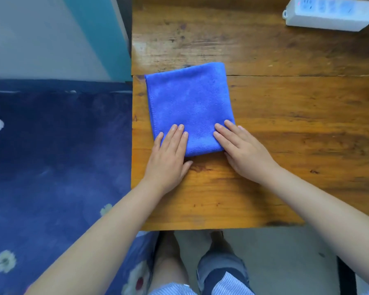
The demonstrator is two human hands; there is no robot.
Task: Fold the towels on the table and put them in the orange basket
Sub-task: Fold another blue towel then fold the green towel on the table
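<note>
From the head view, a folded blue towel (190, 107) lies flat near the left edge of the wooden table (285, 128). The left hand (168, 158) rests on the towel's near left corner with straight fingers, its grip open and flat. The right hand (243, 150) presses the near right corner the same way, fingers straight. A white power strip (328, 14) sits at the table's far right. A dark blue bedspread (51, 156) lies beside the table.

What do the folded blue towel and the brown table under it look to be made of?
The folded blue towel looks like microfibre or terry: soft fuzzy nap, matte, with a stitched hem along its left edge. The brown table looks like varnished wood: visible grain, dark knots, a seam between planks and a slight gloss. Solid wood or veneer, I cannot tell.
</note>
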